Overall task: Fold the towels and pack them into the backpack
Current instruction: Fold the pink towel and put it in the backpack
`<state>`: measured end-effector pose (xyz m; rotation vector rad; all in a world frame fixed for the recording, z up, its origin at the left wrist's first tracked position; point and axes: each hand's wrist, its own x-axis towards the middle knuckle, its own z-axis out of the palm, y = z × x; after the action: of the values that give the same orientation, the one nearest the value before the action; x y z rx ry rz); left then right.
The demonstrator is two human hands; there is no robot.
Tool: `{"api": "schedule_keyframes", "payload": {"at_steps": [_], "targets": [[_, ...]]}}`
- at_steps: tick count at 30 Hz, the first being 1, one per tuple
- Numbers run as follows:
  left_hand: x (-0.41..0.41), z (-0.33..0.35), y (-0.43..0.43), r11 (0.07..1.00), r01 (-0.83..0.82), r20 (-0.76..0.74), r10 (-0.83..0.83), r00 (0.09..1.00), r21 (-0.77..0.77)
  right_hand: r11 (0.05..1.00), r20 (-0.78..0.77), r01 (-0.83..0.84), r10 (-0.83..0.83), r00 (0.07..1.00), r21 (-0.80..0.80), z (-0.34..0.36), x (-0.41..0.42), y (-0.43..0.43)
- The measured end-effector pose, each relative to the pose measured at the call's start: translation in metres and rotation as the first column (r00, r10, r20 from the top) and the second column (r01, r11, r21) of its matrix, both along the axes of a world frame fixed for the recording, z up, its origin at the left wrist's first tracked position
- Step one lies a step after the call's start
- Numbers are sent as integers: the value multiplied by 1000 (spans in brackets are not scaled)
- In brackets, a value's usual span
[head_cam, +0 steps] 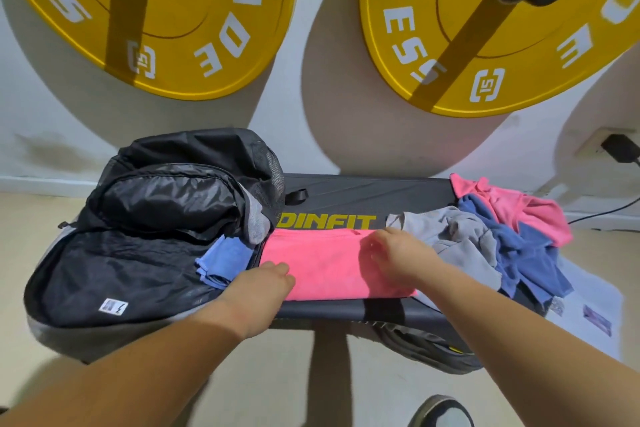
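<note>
A pink towel (329, 262) lies folded into a flat rectangle on the black bench (381, 198). My left hand (263, 284) rests on its near left corner with the fingers curled under. My right hand (398, 253) presses flat on its right part. The black backpack (145, 236) lies unzipped at the left end of the bench, its flap thrown back. A folded light blue towel (223, 262) sits inside its opening. Unfolded towels are heaped at the right: a grey one (460, 239), a dark blue one (526, 253) and a pink one (512, 204).
Two yellow weight plates (194, 10) (485, 28) hang on pegs on the white wall behind the bench. A black plug (620, 147) and cable sit at the right wall. My shoe (443, 412) stands on the floor below, and papers (595, 315) lie under the heap.
</note>
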<state>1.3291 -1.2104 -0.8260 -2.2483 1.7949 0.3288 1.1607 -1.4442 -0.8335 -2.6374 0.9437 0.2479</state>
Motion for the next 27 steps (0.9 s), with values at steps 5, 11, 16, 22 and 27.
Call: {"api": "schedule_keyframes", "payload": {"at_steps": [5,11,16,22,27], "targets": [[-4,1,-5,1000,19,80,-18,997,-8,997,-15,-25,24,1000,-73,-1,3,-11],[2,-6,-15,999,43,89,-41,995,-18,976,-75,-64,49,996,-207,-6,28,-13],[10,-13,-18,994,95,106,-89,990,-51,984,-152,-15,-12,988,-180,-7,27,-10],[38,1,-72,933,320,363,-244,899,-167,969,-197,244,-248,949,-44,-2,-2,-18],[42,25,-118,945,145,384,-23,923,-292,856,-213,396,-341,915,331,6,-20,-11]]}}
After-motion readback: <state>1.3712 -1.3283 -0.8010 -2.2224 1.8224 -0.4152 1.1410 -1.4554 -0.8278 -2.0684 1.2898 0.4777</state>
